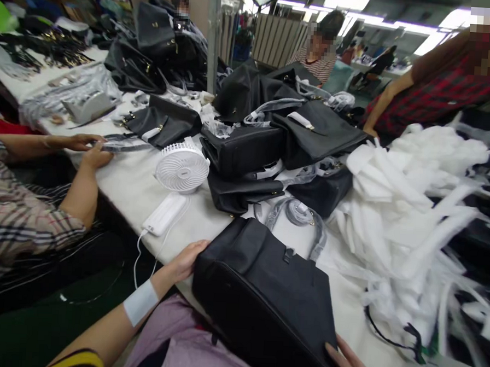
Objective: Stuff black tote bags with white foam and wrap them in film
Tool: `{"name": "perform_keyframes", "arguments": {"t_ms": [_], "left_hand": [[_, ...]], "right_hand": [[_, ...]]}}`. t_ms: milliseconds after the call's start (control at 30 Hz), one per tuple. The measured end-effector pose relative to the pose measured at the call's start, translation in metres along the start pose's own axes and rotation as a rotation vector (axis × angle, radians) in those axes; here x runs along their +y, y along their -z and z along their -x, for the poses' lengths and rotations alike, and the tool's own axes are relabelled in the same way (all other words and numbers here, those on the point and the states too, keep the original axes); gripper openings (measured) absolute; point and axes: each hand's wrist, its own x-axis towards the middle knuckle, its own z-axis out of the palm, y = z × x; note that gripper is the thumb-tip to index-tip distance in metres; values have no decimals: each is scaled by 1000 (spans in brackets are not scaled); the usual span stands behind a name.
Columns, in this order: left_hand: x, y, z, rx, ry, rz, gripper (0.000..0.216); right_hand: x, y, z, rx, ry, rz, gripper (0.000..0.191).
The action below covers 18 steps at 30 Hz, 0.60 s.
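Observation:
A black handbag [264,294] lies on its side at the near edge of the white table [125,183], its wrapped handles [298,216] pointing away from me. My left hand [185,260] presses against the bag's left end, fingers curled round its corner. My right hand [348,364] grips the bag's lower right corner, with only the fingers showing at the picture's bottom edge. A white band circles my left wrist.
A small white fan [182,167] and a white power bank [164,214] with cable sit left of the bag. More black bags [247,148] are piled mid-table. White foam strips [407,214] heap at right. A co-worker's hands [93,151] work at left; other people sit beyond.

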Motion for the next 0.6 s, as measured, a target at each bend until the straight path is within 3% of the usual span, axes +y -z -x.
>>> {"name": "perform_keyframes", "arguments": {"t_ms": [100,167,233,300,400,500,600], "left_hand": [[2,1,5,-41,18,24,37],[4,0,6,-86,44,30,37],[6,-2,6,-128,62,31,37],[6,-5,4,-147,53,41,37],[5,-8,0,-136,47,67,36],[2,-7,-3,-115,58,109,33],[0,-4,-5,-112,75,169,28]], "right_hand": [[-21,-2,-18,125,173,296,96],[-41,-9,-29,253,418,503,90],[-68,-26,-35,280,705,647,76],[-99,-54,-34,121,919,736,59],[-140,-112,-20,-218,1039,830,44],[-158,-168,-1,-540,955,908,38],[-155,-197,19,-780,837,924,45]]}}
